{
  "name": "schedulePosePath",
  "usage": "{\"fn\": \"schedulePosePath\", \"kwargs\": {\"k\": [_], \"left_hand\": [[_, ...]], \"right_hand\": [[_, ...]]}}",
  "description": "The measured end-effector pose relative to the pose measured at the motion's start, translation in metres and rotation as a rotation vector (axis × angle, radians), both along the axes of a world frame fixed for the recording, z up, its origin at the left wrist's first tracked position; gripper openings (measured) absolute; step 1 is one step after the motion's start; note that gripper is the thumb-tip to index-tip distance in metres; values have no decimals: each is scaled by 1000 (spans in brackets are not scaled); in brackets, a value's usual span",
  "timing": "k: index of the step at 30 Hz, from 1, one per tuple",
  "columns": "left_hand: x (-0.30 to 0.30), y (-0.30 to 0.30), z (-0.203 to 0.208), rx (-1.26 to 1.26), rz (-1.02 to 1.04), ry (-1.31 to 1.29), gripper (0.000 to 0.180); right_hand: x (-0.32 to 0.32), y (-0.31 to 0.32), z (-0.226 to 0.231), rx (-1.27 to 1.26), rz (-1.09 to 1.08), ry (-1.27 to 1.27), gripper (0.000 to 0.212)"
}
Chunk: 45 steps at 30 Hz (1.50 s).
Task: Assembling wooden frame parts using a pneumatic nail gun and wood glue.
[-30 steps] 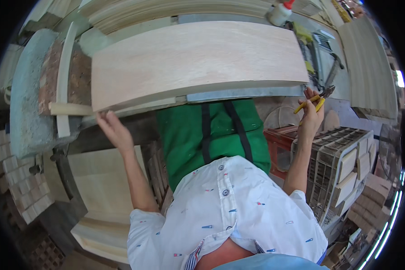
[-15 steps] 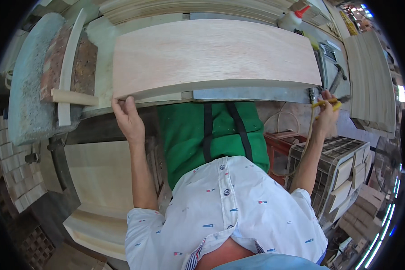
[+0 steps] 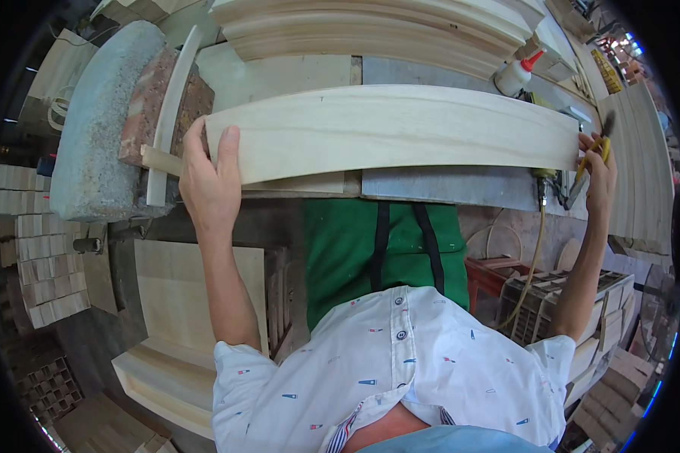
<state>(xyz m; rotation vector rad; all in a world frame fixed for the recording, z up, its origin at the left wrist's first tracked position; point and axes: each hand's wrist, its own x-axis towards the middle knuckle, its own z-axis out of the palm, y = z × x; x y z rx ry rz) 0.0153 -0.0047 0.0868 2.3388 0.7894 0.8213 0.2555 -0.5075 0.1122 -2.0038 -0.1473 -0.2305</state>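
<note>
A long pale wooden piece point(image 3: 400, 128) lies across in front of me over the bench, its narrow pale side toward me. My left hand point(image 3: 213, 166) grips its left end, the thumb on the near side and the fingers round the end. At the other end my right hand point(image 3: 600, 172) touches the wood with its fingertips. That hand also holds a yellow-handled tool point(image 3: 601, 148) that looks like scissors, its dark tip pointing away from me. Fingers behind the wood are partly hidden.
Stacked wooden mouldings point(image 3: 370, 34) lie along the far side. A white glue bottle point(image 3: 515, 75) with a red cap stands at the far right. Left are a rough block point(image 3: 98, 128) and a brick point(image 3: 145, 106) with wooden strips. An air hose point(image 3: 540, 234) hangs at the bench's edge.
The wooden piece has turned from its broad pinkish face to a narrower pale side. My left hand has moved up round its end; my right hand has come to its right end with the yellow-handled tool.
</note>
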Motion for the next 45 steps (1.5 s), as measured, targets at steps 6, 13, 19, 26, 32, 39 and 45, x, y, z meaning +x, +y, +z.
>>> {"fn": "schedulePosePath", "kwargs": {"k": [6,13,19,26,32,39,45], "left_hand": [[29,35,10,-29,-96,158,59],[49,42,19,338,-343,247,77],[71,38,41,318,-803,391,97],[74,38,37,250,-831,406,94],[60,29,37,318,-790,335,91],[65,40,28,320,-800,276,89],[71,42,27,300,-819,266,87]], "right_hand": [[52,29,27,-446,48,66,40],[14,157,59,-814,376,-406,37],[-26,215,70,-679,683,-369,35],[-59,219,64,-702,760,-310,34],[-34,251,47,-969,748,-830,46],[-5,292,33,-1052,772,-1062,39],[-2,304,29,-1118,761,-1062,36]]}}
